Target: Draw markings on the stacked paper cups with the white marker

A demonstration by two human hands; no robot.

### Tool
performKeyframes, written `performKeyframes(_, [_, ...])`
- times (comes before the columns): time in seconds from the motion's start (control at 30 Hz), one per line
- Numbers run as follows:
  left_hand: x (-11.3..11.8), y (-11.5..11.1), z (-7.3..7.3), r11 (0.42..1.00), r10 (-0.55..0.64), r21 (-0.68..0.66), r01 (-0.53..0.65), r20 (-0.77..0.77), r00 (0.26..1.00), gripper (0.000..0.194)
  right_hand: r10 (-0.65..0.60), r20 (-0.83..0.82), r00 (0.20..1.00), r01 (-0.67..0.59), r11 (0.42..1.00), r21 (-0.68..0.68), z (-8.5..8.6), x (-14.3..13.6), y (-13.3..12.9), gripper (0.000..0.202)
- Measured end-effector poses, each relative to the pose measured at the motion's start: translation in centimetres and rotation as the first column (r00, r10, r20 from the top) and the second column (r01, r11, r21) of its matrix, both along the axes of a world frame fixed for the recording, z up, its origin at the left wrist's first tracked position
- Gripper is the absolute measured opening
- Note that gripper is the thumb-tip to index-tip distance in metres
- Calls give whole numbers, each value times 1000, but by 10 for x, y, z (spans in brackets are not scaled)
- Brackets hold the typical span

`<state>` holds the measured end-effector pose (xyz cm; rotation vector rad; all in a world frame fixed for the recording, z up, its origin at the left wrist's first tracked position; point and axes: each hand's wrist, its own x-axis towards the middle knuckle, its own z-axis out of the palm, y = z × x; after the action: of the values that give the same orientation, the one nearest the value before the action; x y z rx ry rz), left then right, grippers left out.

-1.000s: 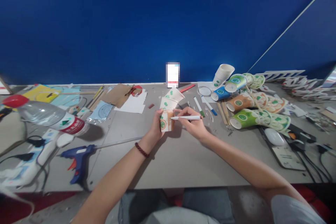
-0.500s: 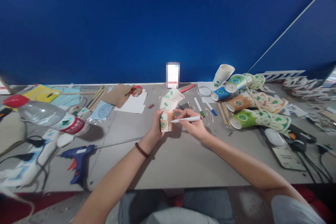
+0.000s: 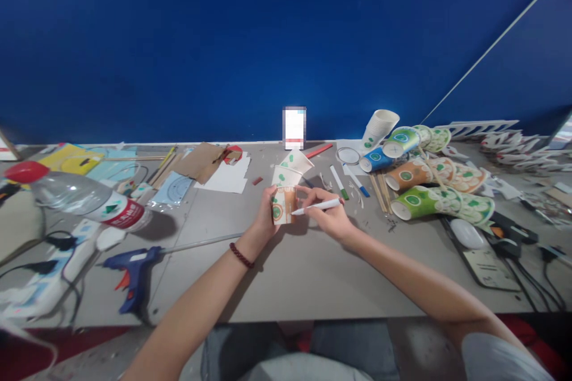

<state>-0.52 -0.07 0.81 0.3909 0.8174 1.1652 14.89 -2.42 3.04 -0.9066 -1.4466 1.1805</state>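
Note:
In the middle of the table, my left hand (image 3: 265, 212) is wrapped round the side of a small paper cup (image 3: 279, 209) with green, orange and brown marks on white. White flared paper pieces with green spots (image 3: 289, 171) show just beyond its upper edge; whether they join it is unclear. My right hand (image 3: 331, 219) pinches a white marker pen (image 3: 322, 206) with a dark red end. The pen slants down to the left, its tip at the cup's orange side. Fingers of my right hand also reach close to the cup's upper right edge.
On the left lie a blue glue gun (image 3: 134, 271), a power strip (image 3: 58, 265) and a red-capped bottle (image 3: 84, 196). Green and blue markers (image 3: 339, 182), wooden sticks (image 3: 379, 191), tied coloured paper cups (image 3: 429, 175) and a white cup stack (image 3: 379, 130) are on the right.
The marker's tip has dropped slightly down the cup's side, and the pen now slants more. My left hand and the cup have hardly moved.

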Motion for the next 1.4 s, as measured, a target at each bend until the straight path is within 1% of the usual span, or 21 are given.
performKeyframes(0.17, [0, -1, 0, 1000, 6, 8, -7, 25, 1000, 31, -82, 23, 996, 81, 996, 38, 0, 1, 1, 7])
performKeyframes(0.23, [0, -1, 0, 1000, 0, 7, 0, 24, 1000, 31, -73, 28, 997, 72, 997, 35, 0, 1, 1, 7])
performKeyframes(0.37, [0, 0, 1, 1000, -18, 4, 18, 3, 1000, 33, -4, -2, 1000, 4, 1000, 5, 1, 0, 0, 11])
performKeyframes(0.57, [0, -1, 0, 1000, -4, 15, 3, 47, 999, 34, -81, 21, 996, 80, 996, 27, 1, 1, 0, 7])
performKeyframes(0.63, [0, -1, 0, 1000, 2, 10, -2, 47, 999, 34, -71, 21, 997, 70, 997, 20, 1, 1, 0, 8])
performKeyframes(0.77, [1, 0, 1, 1000, 12, -1, -12, 37, 999, 30, -10, -3, 1000, 10, 1000, 1, 0, 0, 0, 12])
performKeyframes(0.97, [-1, -1, 0, 1000, -7, 12, 6, 65, 998, 32, -86, 19, 996, 86, 995, 44, -1, 0, 1, 6])
performKeyframes(1.2, [0, -2, 1, 999, -1, 51, -1, 47, 999, 32, -56, 21, 998, 55, 998, 16, -1, 2, 1, 9])
performKeyframes(1.33, [0, -2, 0, 1000, -3, 18, 2, 34, 999, 34, -88, 25, 996, 86, 995, 43, -1, 1, 1, 7])
performKeyframes(1.4, [0, -2, 0, 1000, -4, 17, 3, 44, 999, 33, -84, 24, 996, 83, 996, 41, -1, 1, 1, 7])
